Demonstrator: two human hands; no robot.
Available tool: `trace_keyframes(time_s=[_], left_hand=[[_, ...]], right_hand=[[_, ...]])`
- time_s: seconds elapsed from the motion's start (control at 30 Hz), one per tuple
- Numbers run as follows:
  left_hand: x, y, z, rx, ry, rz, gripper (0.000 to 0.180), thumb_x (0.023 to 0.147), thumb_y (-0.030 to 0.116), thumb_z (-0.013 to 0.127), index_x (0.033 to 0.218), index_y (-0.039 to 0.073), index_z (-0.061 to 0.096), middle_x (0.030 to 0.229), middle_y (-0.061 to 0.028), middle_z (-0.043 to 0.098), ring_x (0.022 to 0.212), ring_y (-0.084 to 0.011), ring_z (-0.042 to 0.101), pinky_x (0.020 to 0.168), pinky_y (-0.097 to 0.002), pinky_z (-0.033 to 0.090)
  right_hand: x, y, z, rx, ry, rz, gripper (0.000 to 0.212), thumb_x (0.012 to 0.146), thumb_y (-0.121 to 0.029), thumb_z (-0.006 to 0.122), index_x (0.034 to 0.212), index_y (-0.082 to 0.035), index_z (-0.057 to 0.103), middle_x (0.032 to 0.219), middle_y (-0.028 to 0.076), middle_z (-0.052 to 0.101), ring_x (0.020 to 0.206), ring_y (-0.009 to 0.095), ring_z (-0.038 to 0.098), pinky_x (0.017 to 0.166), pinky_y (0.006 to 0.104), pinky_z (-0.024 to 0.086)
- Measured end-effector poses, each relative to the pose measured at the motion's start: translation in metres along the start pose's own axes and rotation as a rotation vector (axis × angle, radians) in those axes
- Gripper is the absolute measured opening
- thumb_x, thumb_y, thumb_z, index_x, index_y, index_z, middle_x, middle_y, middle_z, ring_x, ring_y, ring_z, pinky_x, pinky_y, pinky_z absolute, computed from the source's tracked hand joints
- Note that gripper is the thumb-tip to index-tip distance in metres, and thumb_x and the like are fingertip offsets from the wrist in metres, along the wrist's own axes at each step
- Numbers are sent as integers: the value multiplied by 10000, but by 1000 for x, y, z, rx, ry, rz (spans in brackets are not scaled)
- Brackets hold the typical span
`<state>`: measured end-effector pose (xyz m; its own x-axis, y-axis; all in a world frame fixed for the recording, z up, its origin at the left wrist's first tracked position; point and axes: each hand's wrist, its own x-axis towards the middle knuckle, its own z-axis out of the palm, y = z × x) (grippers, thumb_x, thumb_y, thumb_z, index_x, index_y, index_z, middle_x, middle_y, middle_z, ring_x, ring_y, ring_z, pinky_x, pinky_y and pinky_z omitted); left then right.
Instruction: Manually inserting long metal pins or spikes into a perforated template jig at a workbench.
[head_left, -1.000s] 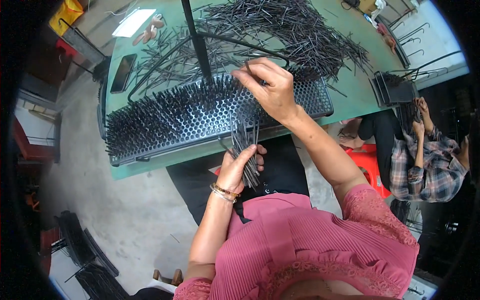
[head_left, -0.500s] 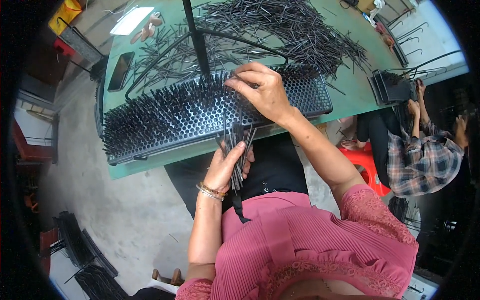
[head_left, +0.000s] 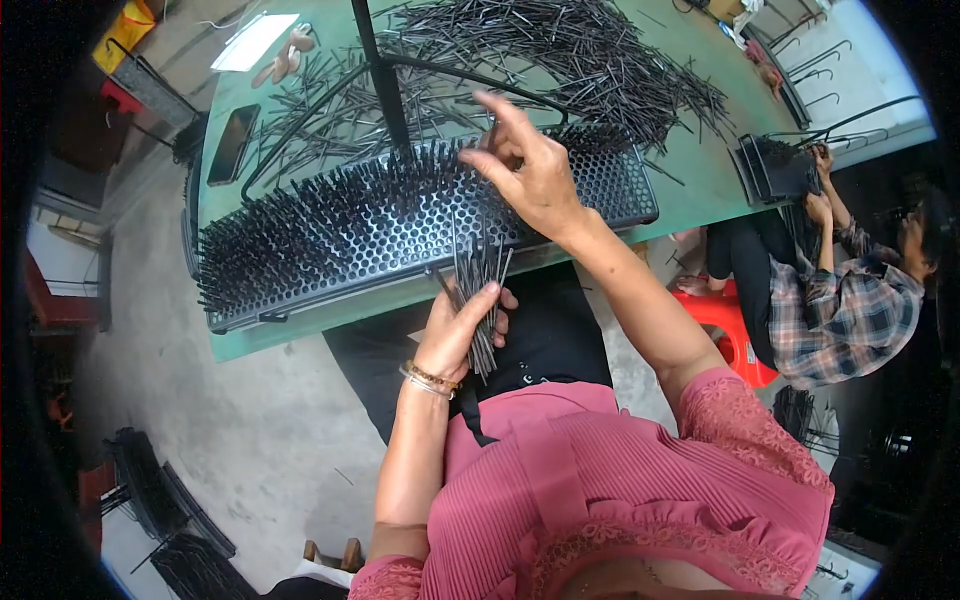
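My left hand (head_left: 455, 330) is closed around a bundle of thin dark sticks (head_left: 483, 325), held low in front of the table's near edge. The sticks fan out above and below my thumb. A long black perforated rack (head_left: 405, 240) lies aslant on the table, with dense rows of upright sticks (head_left: 290, 240) in many of its holes. Bare holes show along its near middle and toward its right end. Over the rack's right half hovers my right hand (head_left: 535, 175), open, its index finger stretched out and its thumb apart. I see nothing between those two fingertips.
A large heap of loose sticks (head_left: 600, 60) covers the far side of the green table (head_left: 700, 180). A black frame (head_left: 385, 80) rises behind the rack. A phone (head_left: 235, 143) lies at left. Someone in a plaid shirt (head_left: 850, 320) works at another rack (head_left: 775, 165) on the right.
My right hand has lifted slightly from the upright sticks. Its thumb and index finger, close together before, have spread apart. My left hand still grips the bundle.
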<state>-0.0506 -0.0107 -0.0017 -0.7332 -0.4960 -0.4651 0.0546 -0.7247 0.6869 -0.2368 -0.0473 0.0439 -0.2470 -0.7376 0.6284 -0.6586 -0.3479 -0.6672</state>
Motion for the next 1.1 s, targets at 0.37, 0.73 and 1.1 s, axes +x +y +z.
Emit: trace_keyframes(time_s=[0.37, 0.73, 1.1], left_hand=[[-11, 0, -8, -40, 53, 40, 298, 937, 315, 537, 1063, 49, 493, 818, -61, 594, 569, -108, 534, 458, -237, 447], [-17, -2, -19, -100, 35, 6, 329, 973, 425, 402, 1041, 112, 477, 742, -51, 580, 510, -97, 493, 405, -209, 374], [-33, 12, -1, -114, -42, 219, 436, 962, 408, 445, 1274, 109, 388, 776, -79, 548, 472, -95, 469, 391, -208, 370]], right_hand=[[-2, 6, 7, -111, 43, -217, 423, 749, -34, 727, 1156, -48, 609, 853, 83, 655, 639, 120, 611, 543, 244, 511], [-12, 12, 12, -272, -58, -316, 261, 746, -79, 717, 996, -30, 661, 831, 86, 623, 752, 235, 616, 674, 321, 491], [-25, -40, -8, 230, -493, 533, 280, 874, -218, 648, 1033, 12, 661, 824, 18, 626, 756, 81, 559, 655, 231, 451]])
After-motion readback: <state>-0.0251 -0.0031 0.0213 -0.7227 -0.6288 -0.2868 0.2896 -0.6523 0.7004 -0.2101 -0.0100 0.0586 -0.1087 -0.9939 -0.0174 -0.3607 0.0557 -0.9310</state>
